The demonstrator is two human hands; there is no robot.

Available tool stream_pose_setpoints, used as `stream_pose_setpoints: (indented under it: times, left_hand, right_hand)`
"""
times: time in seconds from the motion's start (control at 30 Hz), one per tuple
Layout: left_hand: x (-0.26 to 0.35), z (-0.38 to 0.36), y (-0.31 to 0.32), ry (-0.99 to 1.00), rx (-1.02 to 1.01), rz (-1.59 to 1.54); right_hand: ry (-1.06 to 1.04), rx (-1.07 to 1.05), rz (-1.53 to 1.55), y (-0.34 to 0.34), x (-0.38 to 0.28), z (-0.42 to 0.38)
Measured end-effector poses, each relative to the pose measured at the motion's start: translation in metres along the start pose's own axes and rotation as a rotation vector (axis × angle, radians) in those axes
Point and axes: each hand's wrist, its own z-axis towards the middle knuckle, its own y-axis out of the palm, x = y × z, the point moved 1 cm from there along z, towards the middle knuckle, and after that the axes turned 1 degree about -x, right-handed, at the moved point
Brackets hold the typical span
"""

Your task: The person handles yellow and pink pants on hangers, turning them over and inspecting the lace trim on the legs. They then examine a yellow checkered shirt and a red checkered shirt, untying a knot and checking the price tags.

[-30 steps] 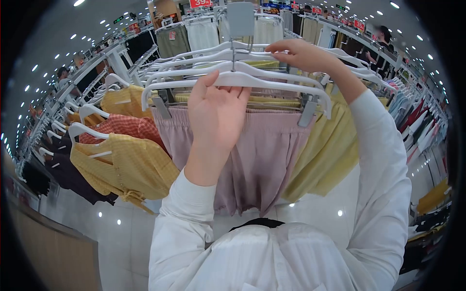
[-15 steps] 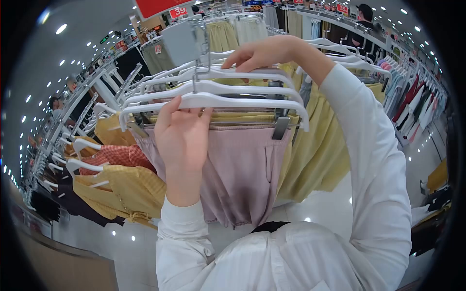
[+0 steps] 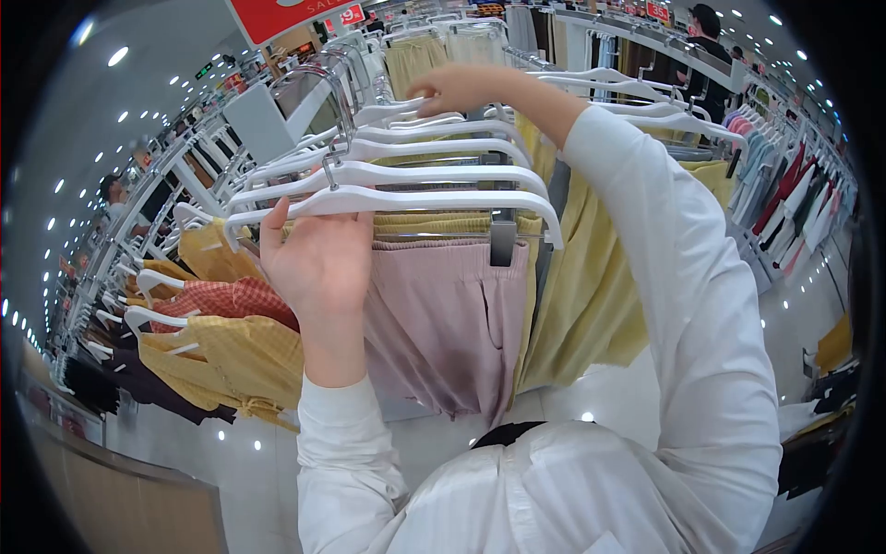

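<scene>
Palm toward me, my left hand (image 3: 318,263) is at the front white hanger (image 3: 406,198), its fingertips hidden behind the bar. Mauve elastic-waist pants (image 3: 443,323) hang from that hanger by a clip (image 3: 503,242). Farther back, my right hand (image 3: 461,90) reaches over the row with fingers curled at a rear white hanger (image 3: 388,113). Several more white hangers lie between the two hands. Yellow-green pants (image 3: 586,286) hang behind the mauve pair, toward the right.
At left hang a yellow top (image 3: 240,351) and a red checked garment (image 3: 217,300). A red sale sign (image 3: 281,17) tops the rack, with a white panel (image 3: 257,125) below. A person in black (image 3: 709,51) stands far right. A wooden counter (image 3: 120,494) is at lower left.
The front hangers and mauve pants have shifted slightly left with my left hand. My right hand has moved left and back along the row, and the hangers are more spread out.
</scene>
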Motion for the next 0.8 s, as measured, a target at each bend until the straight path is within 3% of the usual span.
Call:
stream_pose_setpoints:
  times: [0.07,0.13,0.17,0.3,0.37,0.47,0.6,0.67,0.8]
  left_hand:
    - [-0.001,-0.003,0.003,0.024,0.017,0.017]
    - [-0.002,-0.006,0.004,0.045,0.041,0.037]
    - [-0.002,-0.006,0.003,0.048,0.017,0.040]
    - [-0.002,-0.004,-0.003,0.066,-0.015,0.072]
    - [-0.003,-0.004,-0.002,0.086,0.019,0.074]
    - [-0.006,-0.005,0.003,0.105,0.030,0.087]
    - [-0.008,-0.003,0.002,0.098,0.047,0.173]
    - [-0.004,-0.002,-0.002,0.097,0.038,0.217]
    - [-0.003,0.000,-0.005,0.081,0.015,0.233]
  right_hand:
    - [-0.032,-0.089,-0.028,0.004,-0.002,0.005]
    - [0.193,-0.218,0.217,0.006,-0.008,0.010]
    - [-0.149,-0.025,-0.022,0.016,0.010,0.020]
    - [-0.187,0.121,-0.086,-0.005,0.000,0.021]
    - [0.251,-0.014,0.008,-0.032,-0.019,0.008]
    - [0.237,-0.070,-0.201,-0.061,-0.025,-0.014]
    - [0.202,0.016,-0.181,-0.086,-0.032,-0.055]
    - [0.491,-0.092,0.090,-0.101,-0.072,-0.087]
    - [0.553,-0.077,0.345,-0.097,-0.072,-0.126]
